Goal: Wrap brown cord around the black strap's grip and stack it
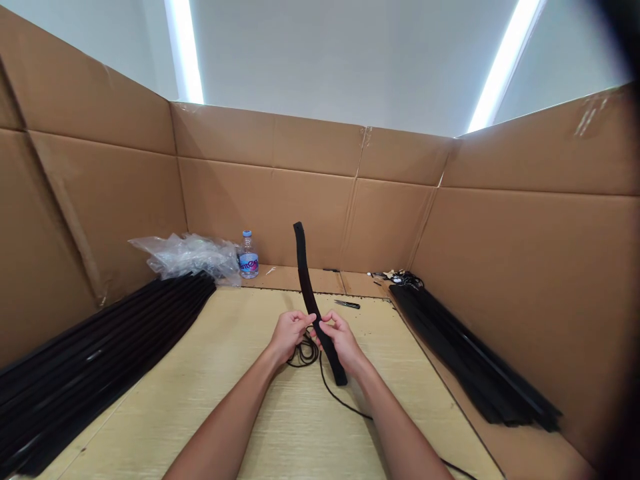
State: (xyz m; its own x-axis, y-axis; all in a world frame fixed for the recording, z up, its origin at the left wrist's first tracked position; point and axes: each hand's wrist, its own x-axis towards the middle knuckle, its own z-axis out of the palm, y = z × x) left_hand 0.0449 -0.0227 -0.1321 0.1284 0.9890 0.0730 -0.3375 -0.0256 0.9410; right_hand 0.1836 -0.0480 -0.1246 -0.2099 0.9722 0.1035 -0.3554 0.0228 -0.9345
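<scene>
A long black padded strap (303, 267) stands up from my hands, its top curving away and its lower end hanging near my right wrist. My left hand (289, 333) pinches its left edge at mid-length. My right hand (341, 340) is closed around it from the right. A thin black cord (306, 353) is coiled under my hands and trails off toward the lower right across the pale wooden table (225, 373).
A large stack of black strips (95, 353) lies along the left, a smaller stack (470, 353) along the right. Crumpled clear plastic (190, 257), a water bottle (248, 256) and small snips (347, 304) sit at the back. Cardboard walls (310, 187) enclose the table.
</scene>
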